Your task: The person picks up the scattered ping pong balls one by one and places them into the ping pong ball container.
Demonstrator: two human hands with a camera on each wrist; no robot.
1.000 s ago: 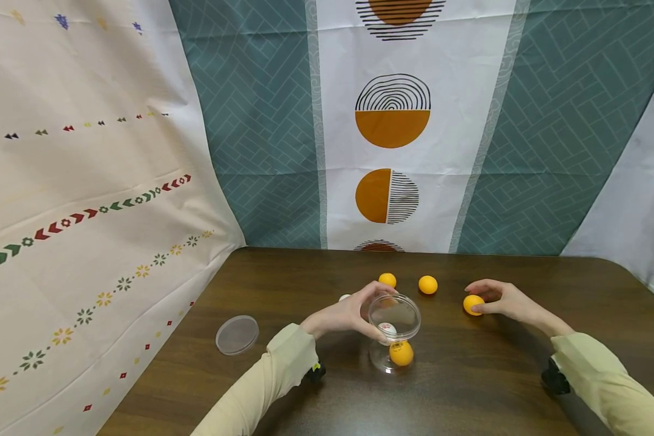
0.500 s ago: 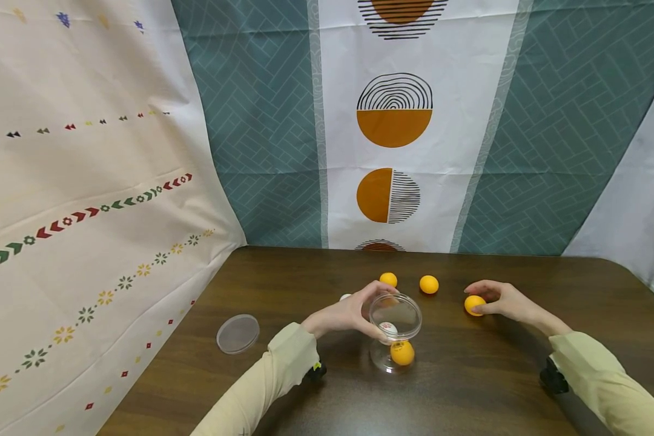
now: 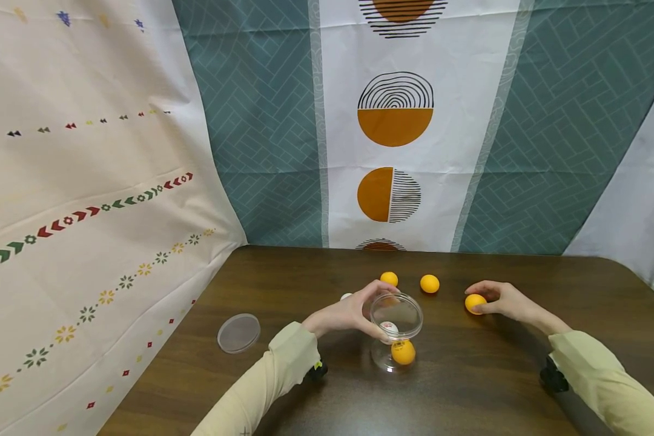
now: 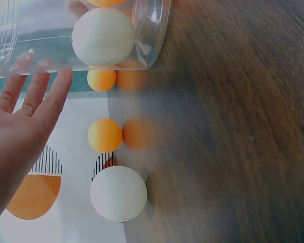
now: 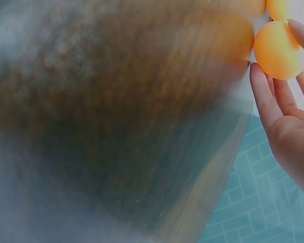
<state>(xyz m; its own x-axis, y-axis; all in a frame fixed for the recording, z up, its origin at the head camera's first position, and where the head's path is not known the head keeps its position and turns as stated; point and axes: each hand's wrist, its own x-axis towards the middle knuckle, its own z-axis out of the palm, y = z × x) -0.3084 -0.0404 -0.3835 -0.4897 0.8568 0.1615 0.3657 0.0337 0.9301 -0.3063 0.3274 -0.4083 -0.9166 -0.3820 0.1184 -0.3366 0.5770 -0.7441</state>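
My left hand (image 3: 354,312) curls round the upper side of a clear plastic jar (image 3: 422,320), which stands uncapped on the table. Inside the jar lie a white ping-pong ball (image 3: 389,328) and an orange ping-pong ball (image 3: 403,352); the left wrist view shows the jar's wall (image 4: 157,30) and the white ball (image 4: 104,36) through it. To the right, my right hand (image 3: 504,303) pinches another orange ping-pong ball (image 3: 474,303) at table level. In the right wrist view, thumb and fingers sit around this orange ball (image 5: 277,49).
Two loose orange balls (image 3: 389,278) (image 3: 429,283) lie behind the jar. A white ball (image 3: 346,296), mostly hidden by my left hand in the head view, shows whole in the left wrist view (image 4: 118,193). A round clear lid (image 3: 238,333) lies at the left of the brown table (image 3: 458,387).
Both hands keep their holds on the jar and the orange ball. Only a very slight shift of the whole head view shows.
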